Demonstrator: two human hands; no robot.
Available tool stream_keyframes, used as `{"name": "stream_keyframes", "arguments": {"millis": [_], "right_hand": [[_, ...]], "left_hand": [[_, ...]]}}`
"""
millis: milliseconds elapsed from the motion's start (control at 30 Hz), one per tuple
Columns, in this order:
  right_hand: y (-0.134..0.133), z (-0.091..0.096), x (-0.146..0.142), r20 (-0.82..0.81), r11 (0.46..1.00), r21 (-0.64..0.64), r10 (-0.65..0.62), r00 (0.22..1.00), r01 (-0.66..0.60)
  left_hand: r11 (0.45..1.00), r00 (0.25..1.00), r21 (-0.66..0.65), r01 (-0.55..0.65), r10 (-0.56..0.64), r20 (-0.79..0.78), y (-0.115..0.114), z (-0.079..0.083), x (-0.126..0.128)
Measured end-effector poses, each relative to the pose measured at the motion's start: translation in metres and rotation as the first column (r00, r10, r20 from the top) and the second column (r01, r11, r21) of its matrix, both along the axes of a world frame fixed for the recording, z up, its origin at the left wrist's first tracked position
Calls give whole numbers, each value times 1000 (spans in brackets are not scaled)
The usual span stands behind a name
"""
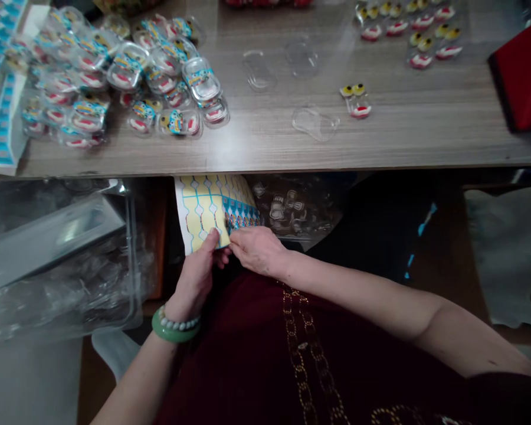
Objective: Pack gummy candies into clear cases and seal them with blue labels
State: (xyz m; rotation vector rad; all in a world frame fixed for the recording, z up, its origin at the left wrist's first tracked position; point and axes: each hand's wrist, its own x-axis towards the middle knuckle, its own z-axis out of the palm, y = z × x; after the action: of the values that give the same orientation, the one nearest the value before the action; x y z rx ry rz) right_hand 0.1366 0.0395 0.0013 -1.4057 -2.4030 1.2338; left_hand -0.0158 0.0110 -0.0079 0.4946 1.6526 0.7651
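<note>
Looking down from my head, my left hand (197, 280) and right hand (259, 251) are close together, both clamped on a sheet of die-cut labels (206, 206) (blue and yellow, held over my lap, just below the desk edge (265, 162)). The risk is in my grip: pinch too loosely and the sheet could slide against the bag of clear blister shells (292, 206) — tug crookedly and a label could crease or tear.

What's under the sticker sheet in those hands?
A clear bag of plastic shells shows beyond the sticker sheet; directly beneath the sheet is covered.
</note>
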Motion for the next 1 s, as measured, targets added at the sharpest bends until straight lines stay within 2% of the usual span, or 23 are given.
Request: {"name": "stream_keyframes", "arguments": {"millis": [100,167,200,267,300,333,367,400,467,533,600,700,767,833,900,967,1000], "right_hand": [[5,-2,2,-68,998,-53,-22,997,19],[9,-10,5,-216,968,-228,-156,964,106],[11,-16,6,-291,926,-348,-258,921,150],[13,-28,9,-370,803,-559,-464,805,206],[14,-32,10,-380,753,-619,-536,754,223],[14,-35,11,-390,732,-640,-572,722,234],[14,-37,11,-406,745,-621,-572,713,244],[13,-36,11,-422,783,-569,-540,729,251],[10,-29,10,-411,890,-394,-394,822,229],[8,-19,7,-303,969,-187,-210,929,158],[6,-10,3,-150,997,-38,-78,986,73],[6,-6,-1,-34,999,36,-5,999,6],[8,-10,-1,-83,999,-4,-39,996,39],[10,-18,0,-195,983,-116,-163,967,142],[10,-28,2,-303,918,-309,-344,889,250],[11,-38,3,-367,824,-486,-495,787,292],[11,-41,4,-389,795,-531,-537,749,294]], "left_hand": [[999,1000,49,12,-11,-27,-1,0,-1],[998,999,63,6,-9,48,-1,-1,-3],[998,995,67,3,-10,102,0,-1,-4],[997,980,83,2,-19,197,2,-2,-8],[996,974,90,4,-25,227,3,-2,-10],[996,969,94,4,-27,244,3,-3,-11],[996,968,91,3,-25,250,4,-3,-13],[997,968,77,3,-22,251,4,-4,-14],[999,970,39,-5,-4,242,3,-6,-14],[999,977,24,-22,16,214,1,-8,-12],[999,988,30,-33,28,153,-1,-10,-9],[999,997,40,-36,33,70,-3,-11,-6],[998,996,55,-35,30,88,-2,-10,-6],[998,987,58,-31,21,159,1,-8,-7],[999,970,38,-24,14,243,4,-5,-9],[1000,953,11,-17,13,303,7,-1,-13],[1000,949,4,-25,23,314,9,1,-14]]}}
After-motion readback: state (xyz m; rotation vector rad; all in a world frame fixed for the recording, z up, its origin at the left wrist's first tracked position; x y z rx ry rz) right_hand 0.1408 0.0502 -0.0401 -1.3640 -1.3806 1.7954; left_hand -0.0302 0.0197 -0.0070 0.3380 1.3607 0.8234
